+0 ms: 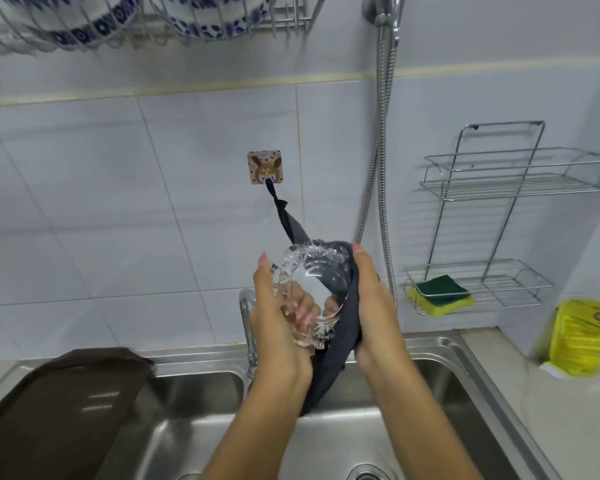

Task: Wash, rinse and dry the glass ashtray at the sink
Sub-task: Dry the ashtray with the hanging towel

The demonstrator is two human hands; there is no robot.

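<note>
The clear cut-glass ashtray (pixel 312 271) is held up above the steel sink (pixel 444 382), tilted so its hollow faces me. My left hand (pixel 274 323) grips its left and lower rim, fingers showing through the glass. A dark grey cloth (pixel 343 327) hangs from a wall hook (pixel 264 167) and wraps the ashtray's right and back side. My right hand (pixel 374 299) presses that cloth against the glass. The tap (pixel 248 327) stands just behind my left hand.
A dark brown board (pixel 59 403) lies across the sink's left part. A wire wall rack (pixel 482 285) at right holds a yellow-green sponge (pixel 440 294). A yellow packet (pixel 582 337) stands on the right counter. A shower hose (pixel 383 150) hangs down the wall. Plates sit in a rack overhead.
</note>
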